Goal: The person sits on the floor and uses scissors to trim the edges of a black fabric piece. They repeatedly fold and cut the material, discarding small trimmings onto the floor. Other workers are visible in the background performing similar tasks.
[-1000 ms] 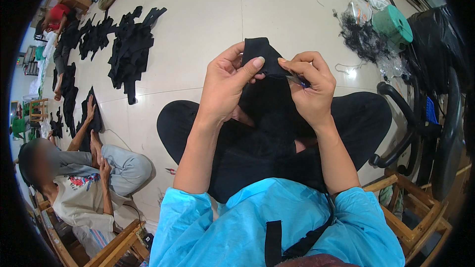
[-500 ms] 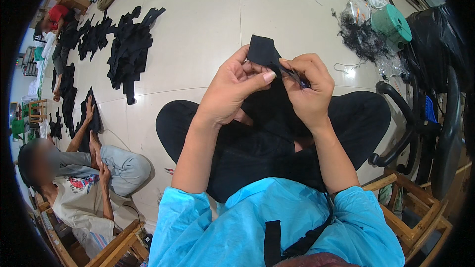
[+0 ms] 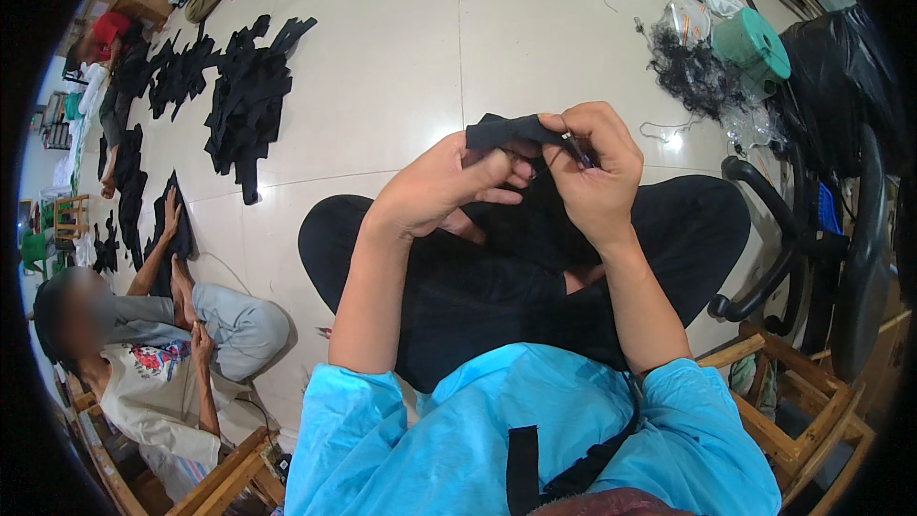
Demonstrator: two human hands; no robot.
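Note:
My left hand [image 3: 444,182] grips the underside of a folded piece of black cloth [image 3: 506,133], with some fingers curled beneath it. My right hand [image 3: 597,172] pinches the cloth's right end and holds a small dark cutting tool [image 3: 578,148], probably thread snips, its metal part showing between the fingers. More black fabric hangs below my hands over my crossed legs in black trousers [image 3: 688,229]; where cloth and trousers part, I cannot tell. What the fingertips of my left hand touch is partly hidden.
Black fabric piles [image 3: 248,96] lie on the tiled floor [image 3: 392,38]. A co-worker [image 3: 153,363] sits at my left; others work farther back. On my right are a green round container [image 3: 755,48], tangled black threads [image 3: 693,72], a black chair base [image 3: 764,277] and wooden frames [image 3: 793,420].
The cloth has folded down from standing upright to lying nearly sideways between my fingers. My left hand has moved down and its thumb has shifted off the cloth's face.

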